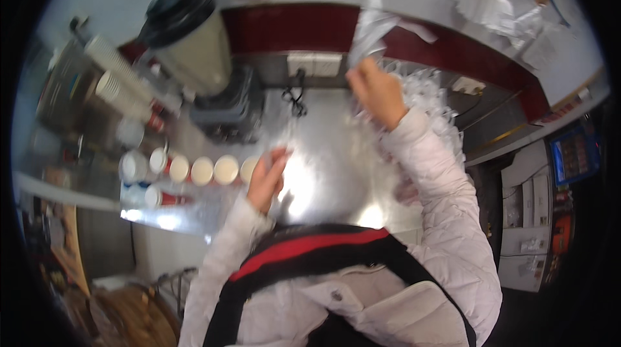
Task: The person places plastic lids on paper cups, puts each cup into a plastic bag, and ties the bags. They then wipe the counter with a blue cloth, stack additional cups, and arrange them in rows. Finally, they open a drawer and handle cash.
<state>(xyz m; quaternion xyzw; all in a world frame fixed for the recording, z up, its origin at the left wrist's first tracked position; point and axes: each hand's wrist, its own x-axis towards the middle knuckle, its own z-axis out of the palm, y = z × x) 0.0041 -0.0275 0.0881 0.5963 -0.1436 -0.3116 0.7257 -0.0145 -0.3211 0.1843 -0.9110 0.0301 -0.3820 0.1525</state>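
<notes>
A crumpled, translucent plastic bag (371,36) rises from the fingers of my right hand (378,90), which grips its lower end in front of the dark red wall strip. My left hand (267,179) is over the stainless steel counter (330,153), its fingers partly bent; blur hides whether anything is between them. Just left of that hand runs a row of filled paper cups (226,170), most with pale contents. A lidded cup (160,196) with a red side lies in front of the row. Many clear plastic pieces (427,90) are heaped beside my right forearm.
A blender (199,56) with a black lid and pale contents stands at the back left. Stacked paper cups (119,92) lean beside it. A wall socket (314,64) has a black cable (295,102) below it. More plastic bags (490,2) hang at the upper right.
</notes>
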